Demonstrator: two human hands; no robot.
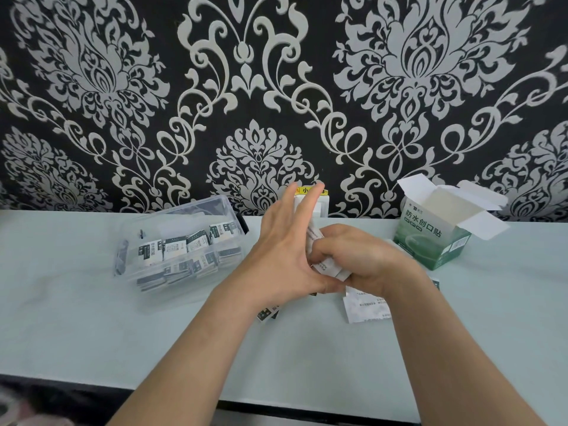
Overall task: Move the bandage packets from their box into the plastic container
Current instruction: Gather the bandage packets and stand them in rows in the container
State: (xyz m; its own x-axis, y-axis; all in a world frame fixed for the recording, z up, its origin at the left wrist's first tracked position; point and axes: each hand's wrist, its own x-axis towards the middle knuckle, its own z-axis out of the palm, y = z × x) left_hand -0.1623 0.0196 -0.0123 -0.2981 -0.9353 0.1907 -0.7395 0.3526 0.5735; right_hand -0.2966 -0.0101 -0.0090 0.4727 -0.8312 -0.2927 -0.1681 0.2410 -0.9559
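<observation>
Over the pale worktop [92, 318], the right hand [365, 256] is curled closed around a small stack of bandage packets [327, 265], while the left hand [282, 250] is spread flat, fingers straight, its palm pressed against the side of that stack. The clear plastic container [181, 244], to the left, already has many packets in it. The green box [436, 238] stands open at the right. Loose packets [365, 305] lie under the wrists.
</observation>
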